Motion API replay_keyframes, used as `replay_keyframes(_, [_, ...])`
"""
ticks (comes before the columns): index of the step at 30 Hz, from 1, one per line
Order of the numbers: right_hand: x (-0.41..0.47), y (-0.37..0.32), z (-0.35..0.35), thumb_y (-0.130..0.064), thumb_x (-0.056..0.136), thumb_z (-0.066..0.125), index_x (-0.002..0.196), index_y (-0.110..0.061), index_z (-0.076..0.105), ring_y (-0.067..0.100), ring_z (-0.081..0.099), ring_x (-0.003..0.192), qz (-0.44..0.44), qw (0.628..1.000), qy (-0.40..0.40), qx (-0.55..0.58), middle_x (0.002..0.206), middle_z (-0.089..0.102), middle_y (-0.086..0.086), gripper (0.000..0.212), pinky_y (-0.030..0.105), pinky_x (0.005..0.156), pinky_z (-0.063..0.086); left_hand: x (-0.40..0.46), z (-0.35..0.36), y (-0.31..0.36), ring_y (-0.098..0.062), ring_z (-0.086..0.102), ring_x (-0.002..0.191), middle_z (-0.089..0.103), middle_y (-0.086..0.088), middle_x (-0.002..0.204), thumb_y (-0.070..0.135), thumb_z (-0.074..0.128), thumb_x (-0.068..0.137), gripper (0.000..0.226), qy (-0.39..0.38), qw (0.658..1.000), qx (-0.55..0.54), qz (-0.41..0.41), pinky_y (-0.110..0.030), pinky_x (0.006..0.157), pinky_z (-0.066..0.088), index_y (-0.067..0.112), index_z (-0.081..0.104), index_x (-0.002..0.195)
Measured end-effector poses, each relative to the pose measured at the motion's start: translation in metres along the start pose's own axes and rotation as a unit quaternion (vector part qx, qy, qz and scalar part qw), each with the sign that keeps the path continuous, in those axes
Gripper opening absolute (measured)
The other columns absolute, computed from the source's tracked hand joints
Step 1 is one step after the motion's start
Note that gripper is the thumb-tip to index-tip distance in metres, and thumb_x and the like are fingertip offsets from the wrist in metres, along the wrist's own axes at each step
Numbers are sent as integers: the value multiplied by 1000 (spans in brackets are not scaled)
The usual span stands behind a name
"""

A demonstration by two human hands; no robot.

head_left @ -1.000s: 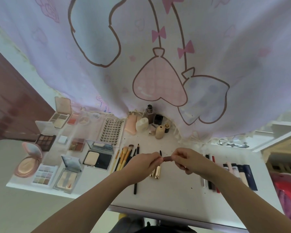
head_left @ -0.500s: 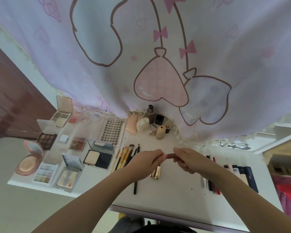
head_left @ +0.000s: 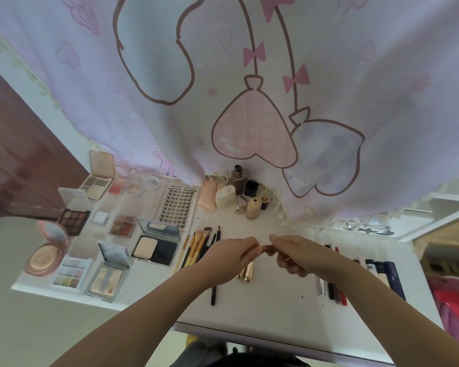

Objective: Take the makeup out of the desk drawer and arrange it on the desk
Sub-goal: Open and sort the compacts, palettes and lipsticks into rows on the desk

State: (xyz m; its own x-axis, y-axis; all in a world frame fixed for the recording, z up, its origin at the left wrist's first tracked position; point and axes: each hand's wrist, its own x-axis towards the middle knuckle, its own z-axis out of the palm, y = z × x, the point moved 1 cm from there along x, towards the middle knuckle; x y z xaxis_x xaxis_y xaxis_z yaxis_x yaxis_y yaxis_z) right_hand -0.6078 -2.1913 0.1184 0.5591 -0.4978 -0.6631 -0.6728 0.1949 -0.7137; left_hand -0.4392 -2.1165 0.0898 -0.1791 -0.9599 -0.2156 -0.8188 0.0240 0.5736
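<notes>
A small dark red lipstick tube (head_left: 267, 249) hangs above the middle of the white desk (head_left: 276, 308), pinched at one end by my left hand (head_left: 229, 259) and at the other by my right hand (head_left: 293, 254). Only its short middle shows between the fingertips. Two gold lipstick tubes (head_left: 246, 272) lie on the desk just under my hands. Makeup brushes and pencils (head_left: 200, 246) lie in a row left of my left hand. Open palettes and compacts (head_left: 155, 247) fill the desk's left part. Slim pens and tubes (head_left: 334, 290) lie under and beside my right forearm.
Small bottles and jars (head_left: 237, 193) stand at the back against a pink patterned curtain (head_left: 249, 88). A false-lash card (head_left: 178, 205) lies behind the brushes. A brown door (head_left: 16, 165) is at left, and white shelving (head_left: 451, 215) and a red bag (head_left: 456, 308) at right.
Both hands have stayed together on the dark red tube above the desk centre; the fingers shifted slightly along it. Nothing on the desk moved.
</notes>
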Motion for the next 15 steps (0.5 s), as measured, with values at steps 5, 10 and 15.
replay_keyframes(5, [0,3,-2,-34,99,42,95,-12,58,5,42,54,-21,1000,9,-19,68,52,-4,28,16,48,33,-1,1,0,-14,52,66,56,3,76,41,32,100,30,-10,1000,16,5,-31,65,45,18,52,105])
replay_keyframes(10, [0,3,-3,-43,100,34,94,-8,62,5,39,47,0,1000,3,3,58,50,-4,45,16,45,30,-1,4,-1,-10,48,62,53,6,73,40,33,100,27,12,1000,5,14,-28,61,42,21,52,102])
replay_keyframes(15, [-2,7,-12,-23,98,47,98,-13,57,7,44,61,-31,997,32,-58,71,53,-4,14,16,51,36,-2,6,-9,-9,46,59,49,10,68,40,33,100,28,2,1000,14,-6,-25,58,39,21,52,104])
